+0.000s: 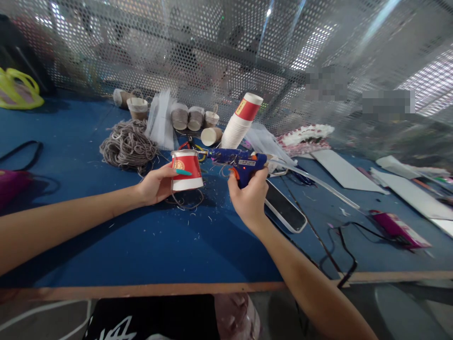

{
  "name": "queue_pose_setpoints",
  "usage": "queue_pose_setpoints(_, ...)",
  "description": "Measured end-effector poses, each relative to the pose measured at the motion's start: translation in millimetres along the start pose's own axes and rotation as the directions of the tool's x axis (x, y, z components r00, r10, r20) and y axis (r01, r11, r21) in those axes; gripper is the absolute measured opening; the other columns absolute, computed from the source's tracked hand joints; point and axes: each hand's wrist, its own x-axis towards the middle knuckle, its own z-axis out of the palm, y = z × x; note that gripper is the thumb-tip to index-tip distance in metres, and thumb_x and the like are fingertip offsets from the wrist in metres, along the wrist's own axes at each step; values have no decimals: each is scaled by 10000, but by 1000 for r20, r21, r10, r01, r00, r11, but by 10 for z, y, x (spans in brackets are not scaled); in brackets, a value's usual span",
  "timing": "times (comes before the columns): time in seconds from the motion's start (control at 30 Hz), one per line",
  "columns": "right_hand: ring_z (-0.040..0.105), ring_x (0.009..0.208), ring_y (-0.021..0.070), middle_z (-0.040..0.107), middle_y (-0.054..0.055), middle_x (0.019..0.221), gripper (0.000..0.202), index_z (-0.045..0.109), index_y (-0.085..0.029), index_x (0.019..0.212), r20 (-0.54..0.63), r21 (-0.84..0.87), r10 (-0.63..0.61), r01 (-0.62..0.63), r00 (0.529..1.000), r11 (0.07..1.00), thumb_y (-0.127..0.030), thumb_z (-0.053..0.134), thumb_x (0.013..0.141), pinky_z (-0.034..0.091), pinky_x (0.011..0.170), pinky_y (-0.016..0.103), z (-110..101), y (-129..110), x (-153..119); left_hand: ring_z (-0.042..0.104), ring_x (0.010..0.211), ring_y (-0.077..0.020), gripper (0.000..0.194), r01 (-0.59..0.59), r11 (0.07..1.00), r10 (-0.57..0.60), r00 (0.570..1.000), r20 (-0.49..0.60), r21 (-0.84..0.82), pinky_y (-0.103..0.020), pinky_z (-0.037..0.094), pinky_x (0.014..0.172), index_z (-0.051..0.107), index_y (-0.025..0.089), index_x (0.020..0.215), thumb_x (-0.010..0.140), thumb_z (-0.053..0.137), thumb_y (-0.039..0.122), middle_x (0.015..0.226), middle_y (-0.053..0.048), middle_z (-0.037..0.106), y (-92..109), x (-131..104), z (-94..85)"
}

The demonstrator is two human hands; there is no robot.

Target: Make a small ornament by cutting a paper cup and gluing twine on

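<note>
My left hand (pixel 161 183) grips a red and white paper cup (pixel 187 182) turned upside down, its thumb across the red band. A thin cord hangs in a loop under the cup. My right hand (pixel 249 193) is wrapped round the handle of a blue glue gun (pixel 240 159), a finger at the orange trigger. The gun's nozzle points left and meets the upper right edge of the cup, as far as can be seen. A long clear glue stick (pixel 318 182) sticks out of the gun's rear.
Behind the cup lie a heap of grey cord (pixel 129 146), several small cord-wrapped cups (pixel 180 116) and a leaning cup stack (pixel 240 123). A phone (pixel 286 206) lies right of my right hand. White boards (pixel 348 171) and a magenta pouch (pixel 399 230) are farther right.
</note>
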Motion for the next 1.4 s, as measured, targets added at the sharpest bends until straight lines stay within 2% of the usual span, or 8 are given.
queue_pose_setpoints(0.43, 683, 692, 268, 654, 55, 771, 343, 375, -245, 978, 26, 24, 25, -26, 999, 999, -336, 615, 750, 562, 623, 428, -21, -24, 11, 680, 1072, -323, 602, 5, 1000, -5, 999, -37, 0, -476, 504, 1017, 555, 91, 1253, 684, 648, 264, 1097, -143, 727, 27, -21, 35)
queue_pose_setpoints(0.57, 692, 767, 281, 672, 80, 839, 369, 389, -233, 994, 93, 49, 141, -146, 986, 988, -383, 636, 765, 569, 691, 455, -33, -30, 23, 695, 1034, -296, 630, -13, 1000, 13, 999, -34, 5, -461, 505, 1016, 546, 111, 1259, 662, 674, 263, 1065, -114, 734, 24, -18, 40)
queue_pose_setpoints(0.8, 620, 591, 219, 584, 16, 642, 475, 463, -221, 862, 404, 222, 406, -519, 820, 826, -639, 656, 742, 537, 590, 389, 77, 90, 92, 719, 878, -235, 548, -53, 998, 53, 999, 0, 39, -391, 552, 907, 628, 149, 1090, 580, 810, 229, 944, -57, 748, -19, 14, 67)
queue_pose_setpoints(0.93, 610, 758, 245, 576, 42, 709, 447, 524, -212, 832, 458, 137, 298, -398, 837, 907, -658, 544, 812, 517, 759, 432, 157, 241, 100, 712, 822, -194, 488, -70, 996, 69, 997, 24, 58, -321, 562, 838, 667, 152, 942, 534, 902, 278, 884, -41, 746, -53, 54, 40)
queue_pose_setpoints(1.07, 520, 996, 362, 569, 183, 964, 488, 499, -157, 893, 289, -254, 297, -226, 910, 940, -595, 647, 739, 416, 894, 582, 147, 283, 60, 707, 866, -211, 549, -110, 987, 105, 993, 57, 114, -352, 547, 865, 665, 143, 993, 542, 923, 318, 936, -61, 741, -76, 68, 7)
queue_pose_setpoints(1.17, 455, 1080, 387, 502, 244, 1101, 380, 483, -131, 960, 218, -343, 198, -115, 956, 932, -437, 622, 785, 384, 912, 600, 75, 138, 29, 704, 889, -232, 617, -136, 977, 128, 990, 58, 165, -384, 536, 875, 659, 135, 1027, 520, 935, 356, 952, -75, 733, -85, 72, 13)
queue_pose_setpoints(1.3, 488, 1018, 282, 491, 133, 1053, 184, 486, -202, 962, 246, 3, -11, 10, 969, 1000, -352, 510, 858, 434, 903, 522, -46, -203, -31, 696, 885, -230, 706, -181, 968, 179, 983, 25, 172, -391, 534, 873, 650, 133, 1048, 472, 946, 413, 955, -77, 722, -92, 89, 35)
queue_pose_setpoints(1.4, 534, 920, 223, 522, 80, 961, 207, 476, -231, 940, 379, 306, -34, -91, 925, 948, -427, 509, 880, 483, 801, 433, -90, -397, -116, 683, 882, -198, 720, -240, 958, 243, 970, -2, 155, -353, 535, 877, 634, 136, 1047, 480, 938, 458, 960, -65, 709, -99, 103, 35)
